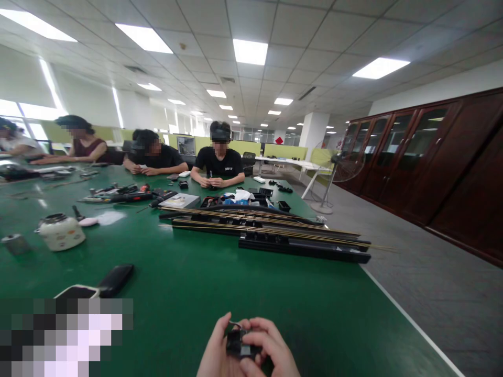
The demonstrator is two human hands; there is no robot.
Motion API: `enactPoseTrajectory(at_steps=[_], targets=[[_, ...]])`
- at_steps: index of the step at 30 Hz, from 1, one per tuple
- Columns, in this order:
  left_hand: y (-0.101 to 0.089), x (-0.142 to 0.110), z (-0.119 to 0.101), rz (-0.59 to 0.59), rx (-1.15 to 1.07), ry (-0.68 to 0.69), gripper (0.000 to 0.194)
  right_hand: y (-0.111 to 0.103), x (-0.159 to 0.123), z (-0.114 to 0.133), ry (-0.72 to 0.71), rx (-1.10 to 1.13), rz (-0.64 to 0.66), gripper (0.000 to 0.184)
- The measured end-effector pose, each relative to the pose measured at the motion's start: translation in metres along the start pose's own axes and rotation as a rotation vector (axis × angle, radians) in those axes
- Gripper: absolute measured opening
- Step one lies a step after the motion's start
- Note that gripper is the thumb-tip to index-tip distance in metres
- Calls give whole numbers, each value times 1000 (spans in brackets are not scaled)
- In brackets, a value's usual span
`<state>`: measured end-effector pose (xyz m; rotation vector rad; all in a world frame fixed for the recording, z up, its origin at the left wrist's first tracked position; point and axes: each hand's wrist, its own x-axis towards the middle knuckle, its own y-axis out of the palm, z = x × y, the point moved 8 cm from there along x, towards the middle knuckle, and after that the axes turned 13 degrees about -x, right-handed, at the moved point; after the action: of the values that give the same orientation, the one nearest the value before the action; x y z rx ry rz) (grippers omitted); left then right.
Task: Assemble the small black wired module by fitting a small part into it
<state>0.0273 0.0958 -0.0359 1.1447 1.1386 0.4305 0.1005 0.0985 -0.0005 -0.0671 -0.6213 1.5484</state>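
Both of my hands meet low in the head view, just over the near part of the green table (pixel 188 314). Between them is a small black box-shaped part (pixel 234 343) with a greyish patch and what looks like a thin pale wire at its top. My left hand (pixel 215 352) cups the part from the left, thumb raised along its edge. From the right, my right hand (pixel 271 345) curls its fingers over the part's front and top. Its lower side is hidden by my fingers, and its exact kind is too small to make out.
Long black rails (pixel 306 249) with thin brass-coloured rods lie across the table ahead. To the left are a white patterned jar (pixel 62 233), a metal cylinder (pixel 15 244) and a black case (pixel 116 279) beside a phone. Several people sit opposite; a fan (pixel 334 159) stands right.
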Motion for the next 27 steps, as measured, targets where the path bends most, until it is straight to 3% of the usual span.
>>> enactPoseTrajectory(at_steps=[2,5,11,19,22,24,27], targets=[[1,-1,1,-22,-21,-8,28,1,1,5,14,-65,87,27],[2,-1,2,-27,-59,-20,27,-5,1,13,4,-120,102,32],[2,0,5,-35,-63,-50,26,-10,3,15,-18,-175,28,35],[10,-6,9,30,-18,-89,22,-21,7,12,-90,-95,-65,23],[11,-7,11,34,-56,-91,21,-19,6,2,-12,-37,-82,19],[10,-6,10,30,-62,-76,20,-26,3,-11,98,25,-239,18],[5,-3,6,-8,-11,-34,19,-25,-2,-31,234,152,-338,32]])
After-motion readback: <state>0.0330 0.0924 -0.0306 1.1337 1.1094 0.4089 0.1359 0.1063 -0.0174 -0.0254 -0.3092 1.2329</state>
